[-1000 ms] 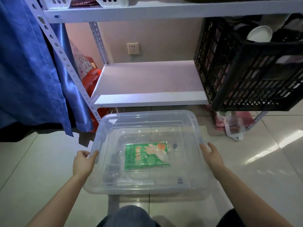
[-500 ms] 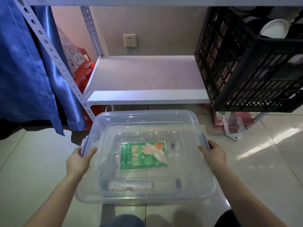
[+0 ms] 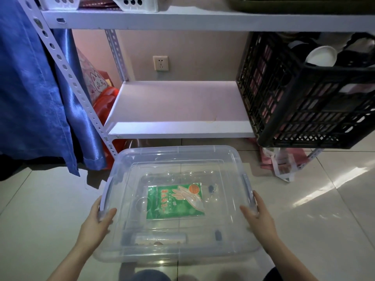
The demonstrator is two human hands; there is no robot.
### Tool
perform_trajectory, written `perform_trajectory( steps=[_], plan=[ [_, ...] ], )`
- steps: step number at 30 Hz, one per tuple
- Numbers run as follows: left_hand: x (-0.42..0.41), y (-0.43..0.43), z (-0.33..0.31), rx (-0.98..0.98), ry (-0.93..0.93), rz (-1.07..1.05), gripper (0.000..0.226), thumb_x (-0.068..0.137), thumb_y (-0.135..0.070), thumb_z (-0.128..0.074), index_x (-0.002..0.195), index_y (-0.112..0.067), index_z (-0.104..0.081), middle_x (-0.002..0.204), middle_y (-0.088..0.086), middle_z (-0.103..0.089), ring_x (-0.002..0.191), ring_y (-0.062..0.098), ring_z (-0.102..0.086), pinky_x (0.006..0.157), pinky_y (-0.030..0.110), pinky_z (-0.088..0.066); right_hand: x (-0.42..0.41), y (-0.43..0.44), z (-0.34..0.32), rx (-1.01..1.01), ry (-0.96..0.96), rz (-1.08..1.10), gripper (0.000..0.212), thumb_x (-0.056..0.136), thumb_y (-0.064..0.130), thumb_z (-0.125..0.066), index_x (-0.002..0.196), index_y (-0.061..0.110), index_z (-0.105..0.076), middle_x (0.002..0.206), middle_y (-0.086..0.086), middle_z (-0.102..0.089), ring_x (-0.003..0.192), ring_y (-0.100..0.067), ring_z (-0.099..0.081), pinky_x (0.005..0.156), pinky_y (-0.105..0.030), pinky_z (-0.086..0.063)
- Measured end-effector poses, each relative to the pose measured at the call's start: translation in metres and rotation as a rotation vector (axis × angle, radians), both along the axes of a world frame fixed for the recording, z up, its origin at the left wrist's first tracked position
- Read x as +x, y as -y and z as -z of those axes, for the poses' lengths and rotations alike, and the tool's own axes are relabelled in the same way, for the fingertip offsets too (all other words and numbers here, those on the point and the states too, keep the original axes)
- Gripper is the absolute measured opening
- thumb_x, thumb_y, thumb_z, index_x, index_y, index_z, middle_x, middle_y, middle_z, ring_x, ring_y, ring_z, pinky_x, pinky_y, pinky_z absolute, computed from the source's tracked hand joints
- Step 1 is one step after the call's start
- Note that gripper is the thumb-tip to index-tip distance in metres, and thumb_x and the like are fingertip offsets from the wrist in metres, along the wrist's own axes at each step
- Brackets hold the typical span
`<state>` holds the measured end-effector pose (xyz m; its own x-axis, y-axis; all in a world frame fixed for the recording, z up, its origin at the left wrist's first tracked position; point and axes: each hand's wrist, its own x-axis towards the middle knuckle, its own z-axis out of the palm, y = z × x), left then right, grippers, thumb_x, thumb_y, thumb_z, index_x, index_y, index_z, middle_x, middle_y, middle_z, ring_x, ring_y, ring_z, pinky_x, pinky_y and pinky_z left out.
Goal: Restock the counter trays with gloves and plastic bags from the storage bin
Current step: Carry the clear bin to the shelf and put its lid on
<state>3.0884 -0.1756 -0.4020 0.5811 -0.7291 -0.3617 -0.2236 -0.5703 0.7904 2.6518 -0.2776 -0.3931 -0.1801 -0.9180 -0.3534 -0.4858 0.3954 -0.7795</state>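
A clear plastic storage bin [image 3: 174, 155] with its lid on sits on the tiled floor in front of a white shelf. Through the lid I see a green packet of gloves [image 3: 174, 201] lying flat in the middle, and a pale roll of plastic bags [image 3: 160, 238] near the front wall. My left hand [image 3: 99, 220] grips the latch on the bin's left side. My right hand [image 3: 257, 213] grips the latch on the right side.
The bare lower shelf [image 3: 178, 106] stands just behind the bin. A black crate [image 3: 308, 102] with white bowls fills the shelf's right part. Blue cloth [image 3: 36, 94] hangs at the left by the perforated shelf post [image 3: 67, 72]. A bag [image 3: 282, 165] lies on the floor at right.
Both hands have closed in from the bin's lower sides onto its side latches. The bin lies closer to me than a second ago.
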Motion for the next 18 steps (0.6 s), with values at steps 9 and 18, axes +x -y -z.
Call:
perform_trajectory(
  steps=[9, 18],
  plan=[
    [-0.004, -0.044, -0.048, -0.128, -0.100, -0.141, 0.060, 0.081, -0.028, -0.074, 0.134, -0.036, -0.048, 0.105, 0.009, -0.064, 0.085, 0.029, -0.070, 0.065, 0.041, -0.060, -0.012, -0.017, -0.054, -0.068, 0.192, -0.020, 0.065, 0.081, 0.026, -0.074, 0.138, 0.038, -0.046, 0.125, -0.006, -0.062, 0.112, -0.029, -0.059, 0.091, -0.056, -0.051],
    [0.009, -0.013, -0.185, -0.404, -0.040, -0.057, 0.046, 0.079, -0.019, -0.076, 0.114, -0.046, -0.062, 0.090, -0.005, -0.074, 0.078, 0.018, -0.073, 0.061, 0.037, -0.059, -0.015, 0.014, -0.193, -0.379, 0.368, -0.028, 0.067, 0.079, 0.006, -0.075, 0.131, 0.041, -0.051, 0.105, 0.008, -0.070, 0.096, -0.019, -0.068, 0.080, -0.047, -0.056]
  ],
)
